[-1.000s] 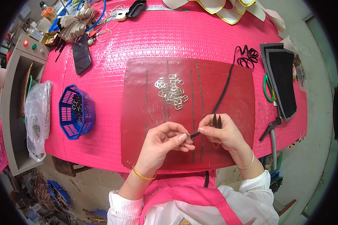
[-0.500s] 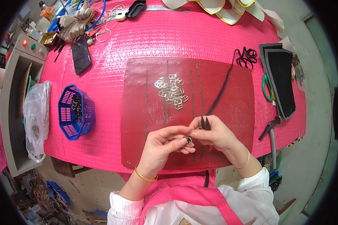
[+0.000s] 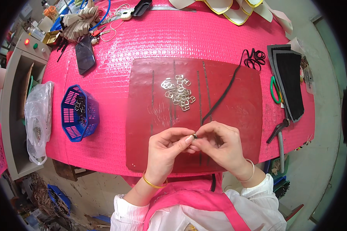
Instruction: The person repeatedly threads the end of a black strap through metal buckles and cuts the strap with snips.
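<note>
Above the near part of a dark red mat (image 3: 237,104), my two hands meet fingertip to fingertip. My left hand (image 3: 162,154) pinches a small shiny metal buckle (image 3: 194,136) between thumb and forefinger. My right hand (image 3: 226,146) is closed against it, its fingers on the end of a narrow black strap (image 3: 224,96). That end is mostly hidden by the fingers, and how far it passes through the buckle I cannot tell. From there the strap runs up and right to a loose coil. A small pile of silver buckles (image 3: 180,94) lies farther up the mat.
A blue plastic basket (image 3: 92,117) with small dark metal pieces stands left. Nearby lie a clear plastic bag (image 3: 38,119) and a phone (image 3: 85,56). On the right are black fabric pieces (image 3: 291,82), green-handled scissors (image 3: 274,90) and a hammer-like tool (image 3: 279,129).
My right hand has turned and closed in on the buckle. The dark pointed blades that showed at its fingers are now out of sight. The strap's near end has shifted left.
</note>
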A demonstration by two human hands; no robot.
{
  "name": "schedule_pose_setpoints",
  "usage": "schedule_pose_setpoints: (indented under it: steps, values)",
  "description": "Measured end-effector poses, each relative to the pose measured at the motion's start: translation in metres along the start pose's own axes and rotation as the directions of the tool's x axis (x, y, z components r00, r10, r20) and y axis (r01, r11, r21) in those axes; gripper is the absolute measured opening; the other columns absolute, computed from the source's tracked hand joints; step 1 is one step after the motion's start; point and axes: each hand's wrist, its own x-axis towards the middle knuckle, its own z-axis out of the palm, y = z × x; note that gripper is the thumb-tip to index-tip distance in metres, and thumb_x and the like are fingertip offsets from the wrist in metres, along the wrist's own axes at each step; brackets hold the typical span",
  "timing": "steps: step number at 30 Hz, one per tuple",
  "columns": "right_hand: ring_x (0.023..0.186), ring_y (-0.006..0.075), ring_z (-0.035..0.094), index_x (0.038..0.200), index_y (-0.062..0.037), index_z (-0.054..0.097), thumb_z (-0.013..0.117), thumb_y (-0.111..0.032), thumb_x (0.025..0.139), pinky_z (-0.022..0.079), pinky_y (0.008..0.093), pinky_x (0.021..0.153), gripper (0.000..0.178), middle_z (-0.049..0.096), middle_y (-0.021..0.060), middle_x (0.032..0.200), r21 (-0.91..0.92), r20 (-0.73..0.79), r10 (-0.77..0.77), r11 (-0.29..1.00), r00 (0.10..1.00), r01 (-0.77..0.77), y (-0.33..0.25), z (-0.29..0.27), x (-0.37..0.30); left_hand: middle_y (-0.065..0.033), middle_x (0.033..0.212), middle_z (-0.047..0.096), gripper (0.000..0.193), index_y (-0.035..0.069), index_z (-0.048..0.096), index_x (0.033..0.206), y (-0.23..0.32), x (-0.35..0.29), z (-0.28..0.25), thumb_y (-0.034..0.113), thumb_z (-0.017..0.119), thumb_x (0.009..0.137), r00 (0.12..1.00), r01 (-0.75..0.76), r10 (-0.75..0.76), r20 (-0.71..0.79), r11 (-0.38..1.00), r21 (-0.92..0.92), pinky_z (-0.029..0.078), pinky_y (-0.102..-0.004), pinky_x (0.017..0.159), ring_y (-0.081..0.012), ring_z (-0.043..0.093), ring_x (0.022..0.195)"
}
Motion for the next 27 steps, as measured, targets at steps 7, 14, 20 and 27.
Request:
schedule_pose_setpoints:
  steps: [7,14,20,27]
  values:
    - [0.053,0.0055,0.053,0.081,0.0013,0.061,0.063,-0.002,0.076,0.039,0.0196,0.045,0.006,0.06,0.006,0.064,0.109,-0.088,0.069,0.992,0.994,-0.059,0.005,0.004,-0.004,-0.0149,0.082,0.063,0.016,-0.007,0.056,0.097,0.001,0.0,0.001,0.001,0.054,0.083,0.998,0.041,-0.041,-0.039,0.999,-0.024,0.053,-0.0248,0.065,-0.0195,0.064,0.072]
    - [0.056,0.0079,0.054,0.081,0.001,0.06,0.064,-0.004,0.075,0.04,0.0217,0.047,0.008,0.059,0.006,0.066,-0.025,0.018,0.051,0.998,0.999,-0.051,0.001,0.0,0.0,-0.0127,0.087,0.061,0.017,-0.006,0.055,0.098,-0.005,-0.003,0.006,-0.003,0.055,0.081,0.989,-0.116,0.131,-0.072,0.976,0.184,0.053,-0.0251,0.066,-0.0164,0.062,0.072]
    - [0.06,0.0198,0.059,0.081,0.0018,0.059,0.064,0.0,0.071,0.044,0.0275,0.05,0.011,0.059,0.0112,0.069,-0.174,0.123,-0.058,0.982,0.991,0.079,-0.003,-0.013,0.002,-0.0134,0.087,0.059,0.026,-0.001,0.057,0.103,0.014,0.021,-0.003,-0.004,0.057,0.077,0.894,-0.448,0.301,0.332,0.634,0.63,0.05,-0.0251,0.06,-0.0167,0.062,0.068]
    - [0.064,0.0239,0.061,0.08,0.0005,0.058,0.057,0.013,0.06,0.047,0.0301,0.053,0.023,0.059,0.0115,0.07,-0.322,0.078,-0.101,0.939,0.992,0.121,-0.002,-0.02,0.005,-0.0098,0.061,0.059,0.008,-0.004,0.063,0.079,0.013,0.015,0.003,0.003,0.061,0.076,0.969,-0.246,0.177,0.171,0.667,0.704,0.043,-0.024,0.041,-0.0135,0.058,0.046]
